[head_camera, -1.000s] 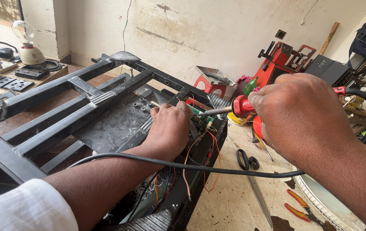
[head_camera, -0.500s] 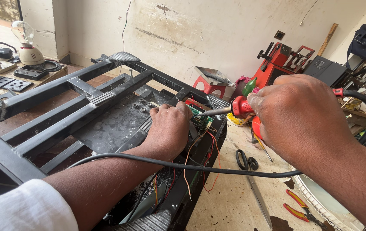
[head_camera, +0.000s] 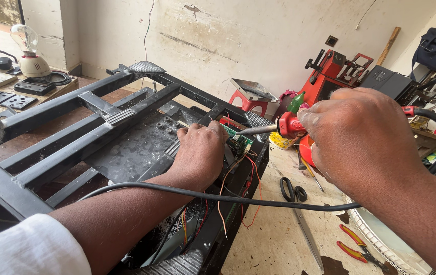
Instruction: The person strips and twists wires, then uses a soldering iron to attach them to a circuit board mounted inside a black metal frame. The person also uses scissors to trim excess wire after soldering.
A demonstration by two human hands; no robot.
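Observation:
My right hand (head_camera: pixel 363 137) grips a red-handled soldering iron (head_camera: pixel 279 126), its metal tip pointing left onto a small green circuit board (head_camera: pixel 238 139). My left hand (head_camera: pixel 200 153) rests on the open black appliance casing (head_camera: pixel 126 137) and presses against the board's left side, fingers curled over it. Red and orange wires (head_camera: pixel 248 188) trail down from the board inside the casing. The iron's black cable (head_camera: pixel 218 196) loops across my left forearm and back up past my right wrist.
Black scissors (head_camera: pixel 292 190) and red-handled pliers (head_camera: pixel 353 242) lie on the worn bench at the right. A white fan grille (head_camera: pixel 381 239) sits at the lower right. A bulb test lamp (head_camera: pixel 28 51) and sockets stand at the far left; red tools and a dark bag lean on the wall.

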